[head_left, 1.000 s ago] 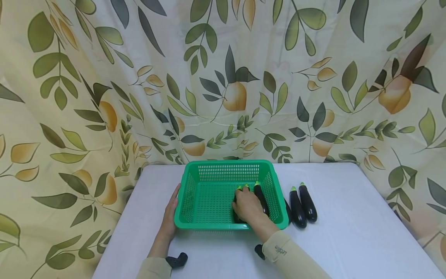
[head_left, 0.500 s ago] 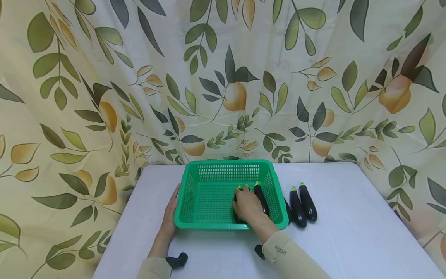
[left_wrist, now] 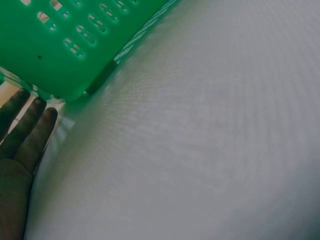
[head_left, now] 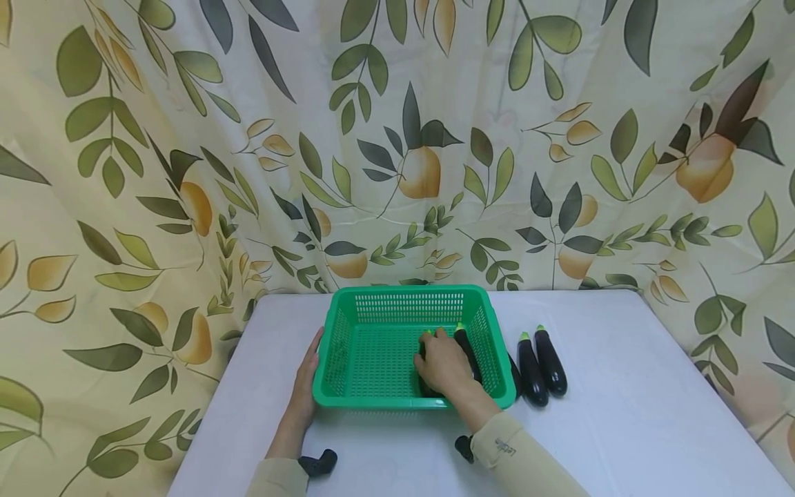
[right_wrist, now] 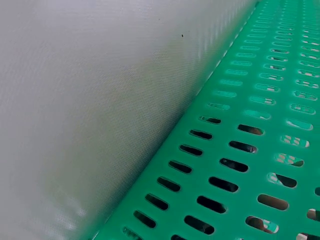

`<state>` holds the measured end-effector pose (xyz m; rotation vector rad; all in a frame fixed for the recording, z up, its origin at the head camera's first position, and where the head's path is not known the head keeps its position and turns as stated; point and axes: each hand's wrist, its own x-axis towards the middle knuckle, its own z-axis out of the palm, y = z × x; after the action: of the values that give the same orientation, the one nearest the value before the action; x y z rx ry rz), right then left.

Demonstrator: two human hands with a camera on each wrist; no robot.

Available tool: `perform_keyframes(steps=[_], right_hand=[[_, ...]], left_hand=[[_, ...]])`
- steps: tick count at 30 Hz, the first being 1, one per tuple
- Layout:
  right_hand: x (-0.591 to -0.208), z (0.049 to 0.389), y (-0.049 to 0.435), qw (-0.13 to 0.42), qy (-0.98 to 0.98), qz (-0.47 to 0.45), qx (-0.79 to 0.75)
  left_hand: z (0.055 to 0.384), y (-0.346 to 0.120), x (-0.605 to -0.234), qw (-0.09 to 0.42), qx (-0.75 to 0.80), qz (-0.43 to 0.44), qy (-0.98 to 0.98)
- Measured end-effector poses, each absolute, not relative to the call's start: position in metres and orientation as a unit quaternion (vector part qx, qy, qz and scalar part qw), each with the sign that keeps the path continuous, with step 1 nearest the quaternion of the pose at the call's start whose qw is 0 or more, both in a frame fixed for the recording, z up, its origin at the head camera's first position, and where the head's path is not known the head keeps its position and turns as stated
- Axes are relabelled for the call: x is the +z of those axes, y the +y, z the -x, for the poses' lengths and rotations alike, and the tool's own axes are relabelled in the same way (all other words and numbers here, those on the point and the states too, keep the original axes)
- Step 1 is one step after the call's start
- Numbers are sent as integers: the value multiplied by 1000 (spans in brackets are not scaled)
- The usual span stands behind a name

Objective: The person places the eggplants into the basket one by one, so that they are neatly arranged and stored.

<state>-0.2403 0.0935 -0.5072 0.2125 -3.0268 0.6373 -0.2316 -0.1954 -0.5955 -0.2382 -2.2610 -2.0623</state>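
Observation:
A green plastic basket (head_left: 379, 402) with slotted walls stands on the table. My left hand (head_left: 306, 383) lies along its left side, fingers straight against the wall; the left wrist view shows those fingers (left_wrist: 37, 130) by the basket corner. Inside the basket at the right, my right hand (head_left: 444, 362) grips a dark eggplant (head_left: 425, 388), covering most of it. Another eggplant (head_left: 467, 348) with a green stem lies just right of that hand. In the right wrist view the basket wall (right_wrist: 225, 165) hides the hand; dark patches show through its slots.
Outside the basket's right wall lie two eggplants, one (head_left: 532, 373) beside the other (head_left: 551, 362), and a third eggplant (head_left: 515, 378) partly hidden by the rim. A white cloth covers the table (head_left: 621, 414). A leaf-patterned curtain (head_left: 497, 172) hangs behind.
The right hand's fingers have shifted slightly over the eggplant, and a green stem tip beside them is now covered. The left hand and basket stay in place; the head view shifts slightly.

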Motion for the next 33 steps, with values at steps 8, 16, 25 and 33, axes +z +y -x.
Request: perform_keyframes(steps=[8, 16, 25, 33], right_hand=[[-503, 236, 100, 51, -966, -78, 240], [-500, 234, 109, 70, -960, -86, 256], [-480, 231, 126, 72, -956, -73, 275], [-467, 230, 138, 82, -955, -73, 277]], left_hand=[[231, -194, -600, 35, -674, 79, -734], [229, -195, -601, 40, -676, 75, -732], [229, -197, -599, 39, -676, 68, -732], [231, -196, -596, 38, -676, 70, -732]])
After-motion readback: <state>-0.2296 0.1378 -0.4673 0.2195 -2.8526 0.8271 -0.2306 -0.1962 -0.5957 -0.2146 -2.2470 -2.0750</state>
